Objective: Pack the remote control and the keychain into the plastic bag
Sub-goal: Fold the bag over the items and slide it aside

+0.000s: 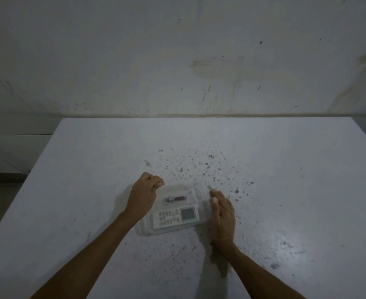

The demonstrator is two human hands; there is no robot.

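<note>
Both items, remote control (175, 217) and keychain (176, 198), lie inside the plastic bag (144, 230); left hand (144, 194) pinches its far-left corner, right hand (222, 220) rests flat along its right edge, so sealing probably comes next.

A pale speckled table (264, 190) stands against a stained, scuffed wall (177, 61).

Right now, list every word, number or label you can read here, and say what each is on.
No text can be read.
Remote, inside the bag: button markings blurred; screen shows nothing legible.
Keychain, also in the bag: no print to be made out.
Table and wall: only stains and specks, no writing.
</note>
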